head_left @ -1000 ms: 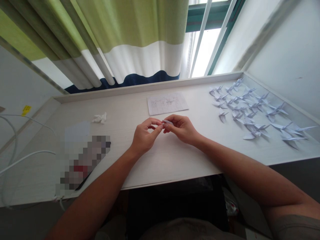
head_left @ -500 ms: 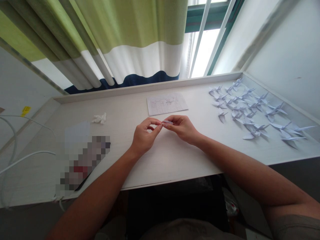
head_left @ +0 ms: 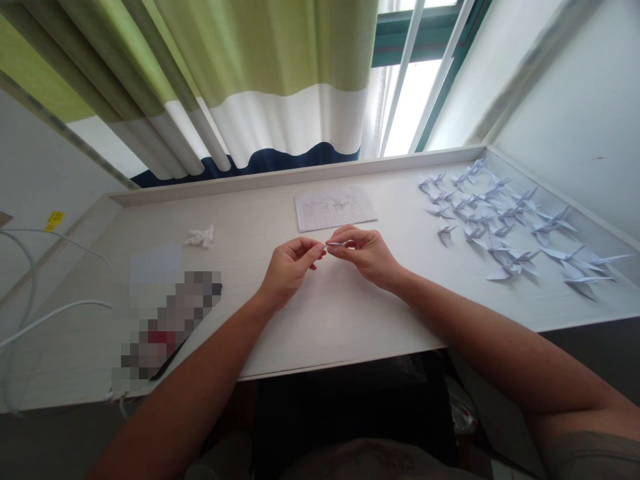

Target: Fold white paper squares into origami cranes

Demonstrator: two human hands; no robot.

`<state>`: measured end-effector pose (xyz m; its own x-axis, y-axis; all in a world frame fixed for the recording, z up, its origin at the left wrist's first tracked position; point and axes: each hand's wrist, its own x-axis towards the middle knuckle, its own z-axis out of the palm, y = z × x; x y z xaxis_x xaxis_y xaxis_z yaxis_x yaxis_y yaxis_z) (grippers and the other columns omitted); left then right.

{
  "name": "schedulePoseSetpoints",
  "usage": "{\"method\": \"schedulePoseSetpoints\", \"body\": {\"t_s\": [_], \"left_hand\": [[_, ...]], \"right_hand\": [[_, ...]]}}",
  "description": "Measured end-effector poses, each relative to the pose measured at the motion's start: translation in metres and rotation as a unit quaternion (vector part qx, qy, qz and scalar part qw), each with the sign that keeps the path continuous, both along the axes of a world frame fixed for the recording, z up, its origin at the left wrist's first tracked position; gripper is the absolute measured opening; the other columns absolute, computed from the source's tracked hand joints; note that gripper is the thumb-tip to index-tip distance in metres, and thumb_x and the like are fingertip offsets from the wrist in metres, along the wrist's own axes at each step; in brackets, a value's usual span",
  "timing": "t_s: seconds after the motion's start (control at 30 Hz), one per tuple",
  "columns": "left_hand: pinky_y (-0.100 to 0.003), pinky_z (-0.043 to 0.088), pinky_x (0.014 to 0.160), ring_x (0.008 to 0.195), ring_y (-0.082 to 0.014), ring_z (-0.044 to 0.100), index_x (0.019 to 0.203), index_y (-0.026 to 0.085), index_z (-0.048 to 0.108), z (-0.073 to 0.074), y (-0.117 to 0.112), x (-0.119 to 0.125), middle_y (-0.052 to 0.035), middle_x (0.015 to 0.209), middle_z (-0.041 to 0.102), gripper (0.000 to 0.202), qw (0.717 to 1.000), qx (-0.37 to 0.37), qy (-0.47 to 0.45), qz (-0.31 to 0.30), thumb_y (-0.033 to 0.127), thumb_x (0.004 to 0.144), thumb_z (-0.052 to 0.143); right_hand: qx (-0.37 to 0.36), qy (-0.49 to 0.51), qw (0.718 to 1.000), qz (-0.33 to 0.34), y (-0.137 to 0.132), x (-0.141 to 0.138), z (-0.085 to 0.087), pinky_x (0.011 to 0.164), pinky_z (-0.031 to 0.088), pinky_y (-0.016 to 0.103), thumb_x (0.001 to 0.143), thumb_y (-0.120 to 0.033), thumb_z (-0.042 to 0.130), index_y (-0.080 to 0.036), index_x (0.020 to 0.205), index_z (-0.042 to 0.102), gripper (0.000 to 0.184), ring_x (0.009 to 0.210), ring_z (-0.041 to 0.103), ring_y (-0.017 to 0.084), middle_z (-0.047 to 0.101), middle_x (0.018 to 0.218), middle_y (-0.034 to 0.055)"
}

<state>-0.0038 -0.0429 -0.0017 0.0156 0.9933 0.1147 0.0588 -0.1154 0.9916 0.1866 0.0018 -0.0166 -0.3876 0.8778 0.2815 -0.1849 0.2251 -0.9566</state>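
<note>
Over the middle of the white desk (head_left: 350, 320), my left hand (head_left: 287, 270) and my right hand (head_left: 367, 253) meet at the fingertips. Both pinch a small folded piece of pale paper (head_left: 336, 245) held just above the desk surface. The fingers of each hand are curled, and thumb and forefinger press on the paper from either side. Much of the paper is hidden by the fingers, so its shape is unclear.
Several folded paper cranes (head_left: 500, 220) cover the desk's right side. A printed sheet (head_left: 334, 207) lies behind the hands, a crumpled white scrap (head_left: 200, 235) to the left, and a blurred-out object (head_left: 165, 320) with white cables (head_left: 30, 320) at far left. Curtain and window behind.
Both hands have shifted slightly away from me while keeping their pinch on the paper; the fingers have adjusted a little. Nothing else on the desk moved.
</note>
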Motion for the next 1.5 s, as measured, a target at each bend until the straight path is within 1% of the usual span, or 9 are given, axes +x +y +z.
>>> {"method": "schedulePoseSetpoints", "body": {"t_s": [0.2,0.4,0.5,0.63,0.73,0.8,1.0,1.27,1.5], "left_hand": [[-0.028,0.053,0.066,0.075,-0.0156,0.066,0.083,0.020,0.077,0.001,0.000,0.001,-0.0036,0.081,0.075,0.019,1.000,-0.011,-0.013,0.009,0.038,0.081,0.081],[-0.027,0.050,0.063,0.067,-0.0132,0.060,0.079,0.019,0.076,0.000,0.002,-0.001,-0.0024,0.073,0.071,0.021,0.998,-0.045,-0.029,-0.024,0.039,0.079,0.081],[-0.026,0.048,0.062,0.065,-0.0122,0.059,0.078,0.018,0.073,-0.001,0.001,0.000,-0.0010,0.071,0.068,0.021,0.999,-0.037,-0.015,-0.019,0.037,0.081,0.079],[-0.025,0.049,0.062,0.070,-0.0131,0.063,0.084,0.018,0.073,-0.003,-0.001,0.002,-0.0014,0.078,0.071,0.016,0.999,0.028,0.041,0.020,0.033,0.082,0.078],[-0.028,0.055,0.072,0.084,-0.0170,0.071,0.093,0.020,0.077,-0.003,-0.002,0.001,-0.0039,0.092,0.079,0.013,0.992,0.088,0.086,0.029,0.030,0.084,0.077],[-0.030,0.057,0.077,0.090,-0.0192,0.074,0.096,0.021,0.080,-0.002,-0.002,0.000,-0.0052,0.098,0.081,0.015,0.989,0.099,0.103,0.022,0.032,0.087,0.077],[-0.031,0.059,0.074,0.082,-0.0196,0.076,0.093,0.021,0.082,-0.001,-0.002,-0.003,-0.0056,0.092,0.083,0.019,0.989,0.084,0.121,0.013,0.039,0.090,0.078],[-0.028,0.058,0.069,0.076,-0.0168,0.075,0.086,0.020,0.077,0.003,-0.004,-0.003,-0.0035,0.083,0.080,0.016,0.974,0.146,0.166,0.040,0.032,0.094,0.071],[-0.028,0.059,0.072,0.086,-0.0160,0.074,0.092,0.021,0.075,0.000,-0.004,-0.004,-0.0026,0.092,0.080,0.002,0.944,0.270,0.184,0.047,0.021,0.092,0.076]], "right_hand": [[0.015,-0.009,1.000,-0.001,-0.001,0.000,0.001,0.081,0.053,0.039,0.080,-0.045,0.092,-0.029,0.086,0.084,0.019,0.089,0.067,0.019,0.074,0.094,0.0022],[0.013,-0.011,1.000,0.011,-0.001,0.000,-0.001,0.082,0.053,0.040,0.081,-0.046,0.091,-0.030,0.086,0.085,0.019,0.089,0.068,0.020,0.074,0.093,0.0026],[0.010,-0.017,1.000,0.007,-0.002,-0.001,-0.001,0.080,0.052,0.039,0.079,-0.047,0.092,-0.028,0.085,0.085,0.021,0.087,0.067,0.019,0.075,0.091,0.0028],[-0.015,-0.014,1.000,-0.004,-0.003,-0.002,0.003,0.075,0.050,0.036,0.076,-0.048,0.094,-0.025,0.082,0.084,0.026,0.084,0.067,0.018,0.077,0.088,0.0029],[-0.041,0.001,0.999,-0.007,-0.004,-0.002,0.005,0.076,0.051,0.035,0.076,-0.047,0.094,-0.023,0.082,0.083,0.026,0.082,0.069,0.018,0.079,0.085,0.0027],[-0.055,0.011,0.998,-0.004,-0.004,-0.002,0.005,0.078,0.053,0.035,0.076,-0.046,0.094,-0.023,0.082,0.083,0.026,0.083,0.070,0.018,0.080,0.086,0.0030],[-0.085,0.034,0.995,0.036,-0.005,-0.001,0.007,0.086,0.058,0.038,0.073,-0.047,0.096,-0.023,0.086,0.084,0.030,0.087,0.073,0.020,0.082,0.089,0.0043],[-0.092,0.009,0.995,0.031,-0.006,-0.001,0.010,0.071,0.050,0.032,0.074,-0.051,0.094,-0.021,0.081,0.082,0.033,0.072,0.059,0.014,0.072,0.075,0.0011],[-0.087,0.003,0.996,0.029,-0.004,-0.001,0.007,0.072,0.049,0.033,0.075,-0.052,0.093,-0.021,0.082,0.081,0.034,0.073,0.057,0.015,0.070,0.075,0.0008]]}}
